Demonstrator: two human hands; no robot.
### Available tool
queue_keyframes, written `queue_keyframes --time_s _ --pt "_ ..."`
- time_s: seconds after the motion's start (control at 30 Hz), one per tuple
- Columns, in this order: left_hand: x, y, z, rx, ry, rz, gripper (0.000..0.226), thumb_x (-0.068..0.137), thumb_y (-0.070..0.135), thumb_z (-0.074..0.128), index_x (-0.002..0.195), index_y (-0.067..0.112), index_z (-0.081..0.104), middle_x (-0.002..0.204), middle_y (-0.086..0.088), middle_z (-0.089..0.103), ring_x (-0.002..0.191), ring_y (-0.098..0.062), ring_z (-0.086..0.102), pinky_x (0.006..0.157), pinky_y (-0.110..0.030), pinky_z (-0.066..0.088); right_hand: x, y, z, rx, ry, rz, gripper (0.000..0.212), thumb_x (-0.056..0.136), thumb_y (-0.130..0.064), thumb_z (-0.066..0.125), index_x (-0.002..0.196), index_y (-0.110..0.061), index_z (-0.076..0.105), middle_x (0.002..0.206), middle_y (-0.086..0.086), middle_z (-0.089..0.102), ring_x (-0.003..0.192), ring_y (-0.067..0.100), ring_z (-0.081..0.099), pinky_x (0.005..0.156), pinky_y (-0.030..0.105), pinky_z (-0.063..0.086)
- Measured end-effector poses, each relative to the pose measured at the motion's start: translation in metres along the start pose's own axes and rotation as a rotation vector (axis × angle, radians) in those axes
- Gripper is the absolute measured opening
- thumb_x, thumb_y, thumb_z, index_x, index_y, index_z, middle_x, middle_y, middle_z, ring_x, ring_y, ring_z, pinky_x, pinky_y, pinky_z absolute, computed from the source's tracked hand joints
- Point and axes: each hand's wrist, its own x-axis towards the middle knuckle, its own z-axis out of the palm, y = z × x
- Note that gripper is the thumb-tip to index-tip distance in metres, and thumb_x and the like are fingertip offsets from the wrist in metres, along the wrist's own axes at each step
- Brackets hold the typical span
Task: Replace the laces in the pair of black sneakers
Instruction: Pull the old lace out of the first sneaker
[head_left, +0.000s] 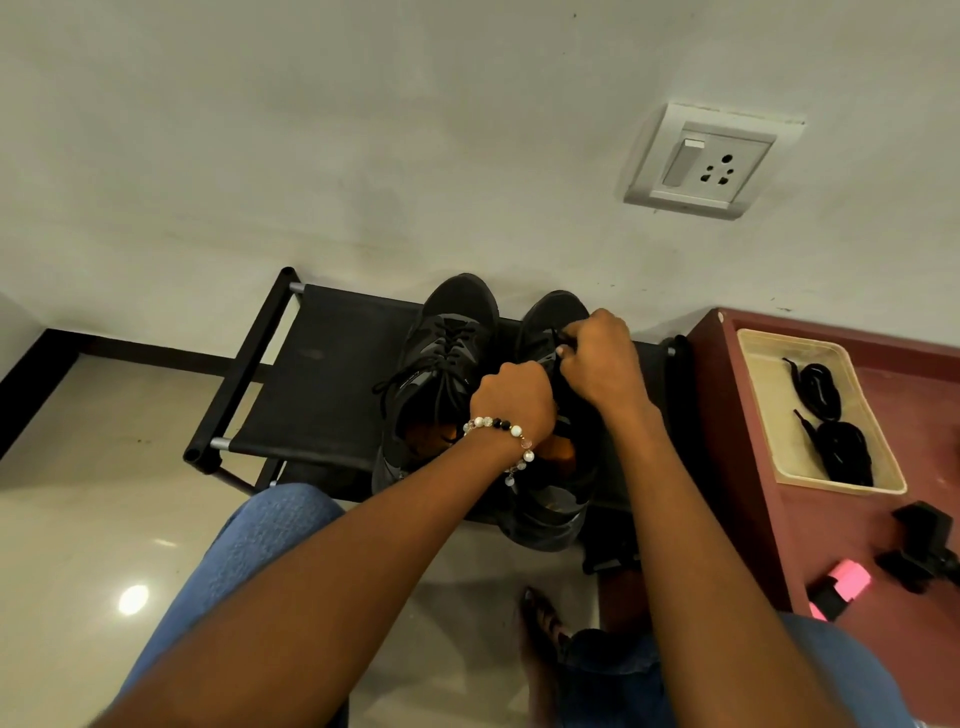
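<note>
The left sneaker (441, 364) stands laced on the fabric shelf (322, 374), near its back edge. The left hand (514, 400) is curled over the right sneaker (550, 499) just beside it; what its fingers hold cannot be told. The right hand (597, 358) pinches the black lace (558, 338) near the toe. Risk: a sharp pull may snag the lace in an eyelet or drag the sneaker off the front edge. Replacement laces (831, 426) lie coiled in the beige tray (883, 480) on the red table (769, 519), at its far corner.
</note>
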Motion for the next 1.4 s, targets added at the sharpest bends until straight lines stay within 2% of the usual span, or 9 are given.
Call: queue_keyframes --time_s 0.37,0.47,0.57,0.77,0.9,0.97,1.07,1.17,1.4 --pt "0.002 0.001 0.000 -0.014 -0.015 -0.009 0.022 0.097 0.023 0.051 0.108 0.005 0.057 0.114 -0.017 0.057 0.103 -0.037 0.058 0.068 -0.035 0.041 -0.002 0.002 0.006 0.038 0.070 0.068 0.017 0.091 -0.015 0.058 0.090 0.000 0.065 0.102 0.018 0.057 0.097 0.032 0.054 0.075 0.040 0.049" --pt "0.002 0.001 0.000 -0.019 -0.014 -0.006 0.023 0.097 0.025 0.051 0.108 0.005 0.057 0.114 -0.017 0.058 0.102 -0.038 0.058 0.068 -0.035 0.041 -0.004 0.007 0.006 0.594 0.103 0.290 0.014 0.091 -0.016 0.059 0.083 -0.004 0.062 0.092 0.012 0.066 0.089 0.025 0.062 0.077 0.036 0.053" --pt "0.002 0.002 0.000 -0.016 -0.015 -0.010 0.024 0.097 0.025 0.052 0.108 0.005 0.058 0.114 -0.016 0.057 0.104 -0.038 0.057 0.068 -0.036 0.042 -0.011 0.005 -0.007 1.325 0.079 0.496 0.016 0.098 -0.010 0.051 0.085 -0.012 0.059 0.097 0.004 0.072 0.079 0.016 0.064 0.052 0.024 0.048" --pt "0.002 0.002 0.001 -0.020 -0.007 -0.006 0.023 0.097 0.023 0.052 0.108 0.005 0.058 0.114 -0.017 0.058 0.104 -0.038 0.057 0.069 -0.036 0.042 -0.014 0.008 -0.012 1.749 0.084 0.550 0.023 0.101 -0.014 0.046 0.080 -0.022 0.053 0.072 -0.001 0.063 0.063 0.010 0.051 0.054 0.025 0.028" --pt "0.002 0.001 0.002 -0.019 -0.004 0.002 0.022 0.097 0.022 0.052 0.106 0.004 0.059 0.113 -0.017 0.058 0.103 -0.039 0.057 0.069 -0.036 0.042 -0.009 0.007 -0.009 1.459 0.132 0.522 0.020 0.099 -0.018 0.052 0.079 -0.022 0.054 0.062 -0.006 0.050 0.058 0.008 0.046 0.051 0.024 0.034" --pt "0.004 0.001 0.002 -0.016 -0.007 0.001 0.023 0.097 0.023 0.051 0.108 0.004 0.058 0.114 -0.017 0.057 0.105 -0.039 0.056 0.070 -0.036 0.041 -0.007 0.008 -0.006 1.013 0.160 0.387 0.005 0.094 -0.023 0.060 0.090 -0.022 0.063 0.077 -0.005 0.062 0.073 0.011 0.057 0.067 0.027 0.049" --pt "0.005 0.002 0.003 -0.008 -0.011 -0.009 0.025 0.098 0.025 0.051 0.112 0.005 0.057 0.116 -0.017 0.057 0.106 -0.038 0.056 0.070 -0.035 0.040 -0.007 0.010 0.002 0.487 0.117 0.193 0.022 0.088 -0.020 0.067 0.110 -0.016 0.068 0.104 0.003 0.070 0.098 0.020 0.064 0.089 0.032 0.051" --pt "0.005 0.003 0.003 -0.002 -0.007 -0.018 0.023 0.098 0.023 0.050 0.111 0.006 0.058 0.116 -0.016 0.057 0.105 -0.037 0.057 0.070 -0.035 0.042 -0.006 0.005 0.004 0.174 0.088 0.118 0.015 0.089 -0.017 0.063 0.096 -0.006 0.070 0.095 0.015 0.069 0.091 0.034 0.064 0.075 0.038 0.051" --pt "0.004 0.004 0.003 0.010 -0.005 -0.024 0.022 0.097 0.022 0.051 0.110 0.005 0.058 0.115 -0.016 0.057 0.105 -0.037 0.057 0.068 -0.035 0.041 -0.002 0.004 0.011 0.235 0.024 0.241 0.022 0.096 -0.021 0.053 0.093 0.000 0.061 0.100 0.018 0.062 0.092 0.035 0.058 0.068 0.034 0.040"
